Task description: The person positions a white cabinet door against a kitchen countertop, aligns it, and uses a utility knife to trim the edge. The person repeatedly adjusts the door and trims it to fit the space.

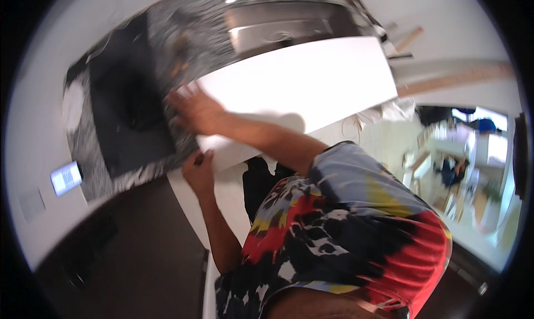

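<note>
A long white panel (311,74) lies across the grey streaked countertop, bright and glossy-looking. My right hand (197,109) rests over its left end, fingers spread and pointing past the edge onto the counter. Below it, my left hand (198,173) is closed at the panel's near left corner, its thumb and fingers curled at the edge. How far the fingers reach under the panel is hidden. Just left of both hands, a black flat sheet or cooktop-like surface (125,96) covers part of the counter.
Behind the panel is a steel sink (295,24). Wood strips (456,78) lie at the right. A lit phone-like screen (67,178) is at the far left, near a dark cabinet front (122,252). At the right, a person (453,171) is in a cluttered area beyond.
</note>
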Available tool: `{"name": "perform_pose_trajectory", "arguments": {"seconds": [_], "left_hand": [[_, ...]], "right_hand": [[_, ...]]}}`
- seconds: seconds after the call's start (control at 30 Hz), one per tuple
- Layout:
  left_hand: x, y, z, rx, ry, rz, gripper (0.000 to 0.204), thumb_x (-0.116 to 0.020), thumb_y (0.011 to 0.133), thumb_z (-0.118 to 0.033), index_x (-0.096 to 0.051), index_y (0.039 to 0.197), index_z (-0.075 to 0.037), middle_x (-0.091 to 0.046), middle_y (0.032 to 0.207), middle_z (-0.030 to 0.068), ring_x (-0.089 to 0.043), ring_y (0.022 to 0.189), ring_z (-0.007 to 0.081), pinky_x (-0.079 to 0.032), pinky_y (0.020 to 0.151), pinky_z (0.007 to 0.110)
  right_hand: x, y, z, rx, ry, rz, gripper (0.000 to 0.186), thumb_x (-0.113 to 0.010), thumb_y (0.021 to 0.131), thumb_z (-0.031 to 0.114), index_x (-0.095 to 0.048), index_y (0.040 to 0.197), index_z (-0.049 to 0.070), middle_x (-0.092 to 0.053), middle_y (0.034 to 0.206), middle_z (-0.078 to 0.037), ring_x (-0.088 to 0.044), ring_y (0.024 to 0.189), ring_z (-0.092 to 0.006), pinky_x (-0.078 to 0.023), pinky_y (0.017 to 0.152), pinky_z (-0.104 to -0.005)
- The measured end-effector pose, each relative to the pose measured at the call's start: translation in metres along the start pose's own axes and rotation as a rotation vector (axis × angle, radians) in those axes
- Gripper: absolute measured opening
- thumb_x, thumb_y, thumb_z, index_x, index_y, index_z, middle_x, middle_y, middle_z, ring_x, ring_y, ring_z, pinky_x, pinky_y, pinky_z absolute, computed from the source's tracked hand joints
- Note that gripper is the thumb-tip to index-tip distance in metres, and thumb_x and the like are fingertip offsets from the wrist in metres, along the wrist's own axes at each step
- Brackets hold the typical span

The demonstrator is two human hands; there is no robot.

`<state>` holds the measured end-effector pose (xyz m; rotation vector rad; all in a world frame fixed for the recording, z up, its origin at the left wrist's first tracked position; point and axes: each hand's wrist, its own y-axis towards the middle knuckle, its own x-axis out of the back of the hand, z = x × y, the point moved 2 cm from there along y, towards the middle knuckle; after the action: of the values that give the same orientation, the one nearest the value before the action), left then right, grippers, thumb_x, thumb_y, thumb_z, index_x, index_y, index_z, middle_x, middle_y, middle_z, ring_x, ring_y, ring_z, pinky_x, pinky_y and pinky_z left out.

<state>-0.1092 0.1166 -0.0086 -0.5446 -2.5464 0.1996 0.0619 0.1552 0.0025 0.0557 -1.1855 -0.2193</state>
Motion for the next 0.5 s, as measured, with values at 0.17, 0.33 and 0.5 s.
{"name": "perform_pose_trajectory", "arguments": {"seconds": [0.17,0.33,0.5], "left_hand": [[-0.010,-0.007,-0.071,-0.210,0.697,-0.286,0.039,-0.075,0.083,-0.020,-0.067,0.115,0.002,-0.066,0.113,0.0215,-0.064,0.096,0.0350,-0.051,0.084,0.043],[-0.099,0.033,-0.095,-0.634,0.863,-0.053,0.053,-0.058,0.096,-0.033,-0.048,0.140,-0.004,-0.043,0.147,0.0206,-0.041,0.133,0.0408,-0.032,0.109,0.054],[-0.131,0.049,-0.080,-0.557,1.023,-0.001,0.066,-0.042,0.101,-0.048,-0.028,0.154,-0.010,-0.026,0.160,0.0150,-0.019,0.147,0.0410,-0.015,0.117,0.059]], "right_hand": [[-0.002,-0.025,-0.034,-0.032,0.028,-0.125,0.059,-0.047,0.098,0.039,-0.043,0.143,0.001,-0.033,0.154,-0.020,-0.024,0.146,-0.0389,-0.016,0.119,-0.0522],[0.038,-0.088,-0.110,-0.068,0.002,-0.120,0.060,-0.053,0.095,0.041,-0.045,0.143,0.007,-0.035,0.154,-0.015,-0.023,0.146,-0.0380,-0.016,0.120,-0.0511],[0.091,-0.159,-0.257,-0.425,0.099,-0.168,0.067,-0.048,0.095,0.051,-0.041,0.147,0.011,-0.033,0.156,-0.013,-0.022,0.146,-0.0391,-0.013,0.120,-0.0534]]}}
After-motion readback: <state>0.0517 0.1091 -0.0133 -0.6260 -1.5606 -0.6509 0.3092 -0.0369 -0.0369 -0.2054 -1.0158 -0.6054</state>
